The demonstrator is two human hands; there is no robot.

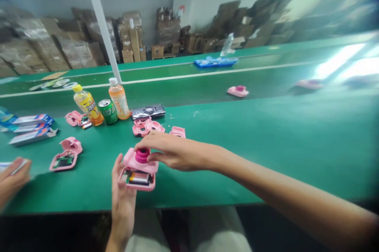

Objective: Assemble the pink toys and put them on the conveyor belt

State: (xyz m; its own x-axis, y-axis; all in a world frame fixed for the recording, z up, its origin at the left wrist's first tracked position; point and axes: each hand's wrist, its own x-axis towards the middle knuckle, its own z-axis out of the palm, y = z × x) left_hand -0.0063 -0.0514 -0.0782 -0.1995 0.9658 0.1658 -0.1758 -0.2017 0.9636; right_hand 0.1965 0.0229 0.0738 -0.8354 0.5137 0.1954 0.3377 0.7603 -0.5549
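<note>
A pink toy camera [139, 171] lies open in my left hand [122, 200], which cradles its back shell from below. A battery [138, 179] and wiring show inside that shell. My right hand [168, 151] grips the front shell from above, and its magenta lens [142, 156] points up. The two shells sit close together and slightly offset. Loose pink shells [148, 127] lie just beyond my right fingers. Farther left, another opened pink camera [65, 155] shows a green circuit board.
A co-worker's hand [12, 177] holds a white item at the left edge. A green workbench [266, 145] carries bottles [119, 99], a green can [108, 111], a black device [148, 111] and printed boxes [31, 129]. Behind it runs a green conveyor belt [166, 86] with a blue tray [216, 62].
</note>
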